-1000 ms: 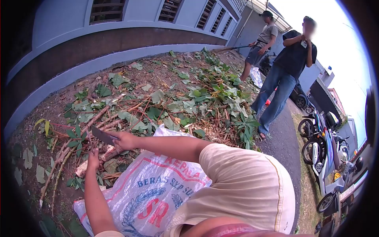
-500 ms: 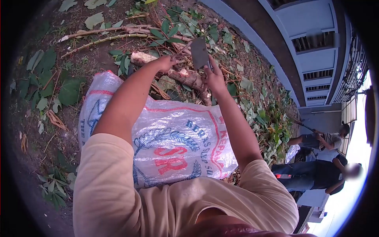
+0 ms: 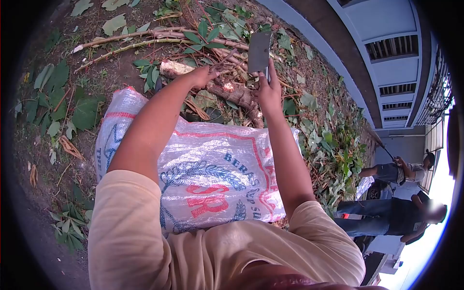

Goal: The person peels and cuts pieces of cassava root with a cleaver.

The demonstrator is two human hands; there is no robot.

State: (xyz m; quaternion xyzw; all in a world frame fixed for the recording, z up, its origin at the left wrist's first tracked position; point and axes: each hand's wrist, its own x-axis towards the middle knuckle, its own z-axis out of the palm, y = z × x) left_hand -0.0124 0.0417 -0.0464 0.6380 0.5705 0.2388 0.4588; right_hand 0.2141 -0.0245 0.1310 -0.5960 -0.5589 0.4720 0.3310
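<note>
My right hand (image 3: 269, 94) is wrapped round the handle of a cleaver (image 3: 259, 50). Its broad grey blade is raised, pointing away from me above the cut stems. My left hand (image 3: 202, 77) is closed on a thin brown branch (image 3: 226, 60), whose near end is hidden by the fingers. Beneath both hands lies a thick log (image 3: 237, 94) with rough bark and pale chopped patches. A white woven sack (image 3: 212, 145) with red and blue print is spread in front of me, under my forearms.
Long cut stems (image 3: 145, 36) lie beyond the log. Leaves and trimmings (image 3: 333, 150) cover the ground to the right. A blue-grey building wall (image 3: 355, 48) runs along the right. Two people stand at far right, one in a dark shirt (image 3: 403, 215), another holding a long tool (image 3: 384, 147).
The cleaver and my right hand have shifted right and slightly up, away from the thin branch. My left hand has barely moved. The view has turned slightly.
</note>
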